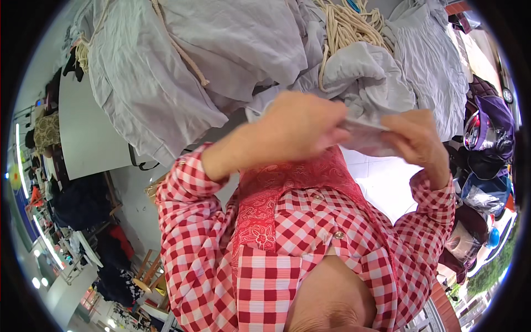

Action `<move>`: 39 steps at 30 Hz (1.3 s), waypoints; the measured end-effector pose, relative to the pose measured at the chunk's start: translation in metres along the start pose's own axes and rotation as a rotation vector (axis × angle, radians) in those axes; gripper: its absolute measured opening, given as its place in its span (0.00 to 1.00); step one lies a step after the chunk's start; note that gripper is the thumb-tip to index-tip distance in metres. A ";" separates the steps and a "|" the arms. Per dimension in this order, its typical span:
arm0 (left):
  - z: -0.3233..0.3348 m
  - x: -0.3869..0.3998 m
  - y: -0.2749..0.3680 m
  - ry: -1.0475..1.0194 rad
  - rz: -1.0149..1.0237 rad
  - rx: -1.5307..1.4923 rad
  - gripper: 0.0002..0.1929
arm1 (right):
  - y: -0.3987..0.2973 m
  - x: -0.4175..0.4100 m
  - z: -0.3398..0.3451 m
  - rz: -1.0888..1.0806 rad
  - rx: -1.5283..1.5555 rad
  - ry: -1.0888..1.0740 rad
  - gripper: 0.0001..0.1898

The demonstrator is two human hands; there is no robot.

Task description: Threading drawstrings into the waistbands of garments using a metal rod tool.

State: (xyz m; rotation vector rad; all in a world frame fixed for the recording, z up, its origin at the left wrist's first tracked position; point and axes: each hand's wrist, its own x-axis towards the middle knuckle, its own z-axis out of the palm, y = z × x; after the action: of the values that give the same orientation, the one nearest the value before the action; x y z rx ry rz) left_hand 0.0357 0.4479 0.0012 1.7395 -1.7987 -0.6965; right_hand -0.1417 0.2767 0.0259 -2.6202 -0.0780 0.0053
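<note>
In front of my chest, a strip of light grey fabric [367,136] stretches between my two hands. My left hand [305,122], blurred by movement, pinches the strip near its left part. At the right end, my right hand [415,135] holds it between thumb and fingers, also somewhat blurred. Just beyond the hands lies a bunched grey garment [369,79]; whether the strip belongs to it cannot be seen. A bundle of cream cords [352,25] rests above that garment. More grey cloth [191,54] hangs in folds at the upper left, with a knotted cream cord [182,52] across it.
A white tabletop [83,128] stands to the left. Dark cloth [83,199] is piled lower left, near a wooden stool [147,274]. Gathered grey fabric [431,62] hangs at the upper right. Parked scooters [485,128] stand at the right rim.
</note>
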 end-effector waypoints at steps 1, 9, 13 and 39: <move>-0.011 -0.002 -0.013 -0.004 0.009 0.001 0.14 | 0.004 -0.007 -0.003 -0.040 0.027 0.188 0.07; -0.039 -0.009 -0.039 -0.171 -0.122 -0.415 0.16 | 0.004 -0.047 -0.023 0.249 0.110 0.156 0.06; -0.020 -0.005 -0.045 -0.179 -0.183 -0.663 0.14 | 0.004 -0.051 -0.014 0.292 0.193 0.167 0.05; 0.058 0.024 0.005 -0.155 0.182 0.124 0.06 | -0.020 -0.048 0.086 0.548 0.723 0.346 0.17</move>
State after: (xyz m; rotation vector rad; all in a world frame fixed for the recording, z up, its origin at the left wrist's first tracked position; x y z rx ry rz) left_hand -0.0084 0.4237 -0.0367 1.6099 -2.1163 -0.6723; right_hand -0.1922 0.3334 -0.0392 -1.8162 0.6401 -0.1902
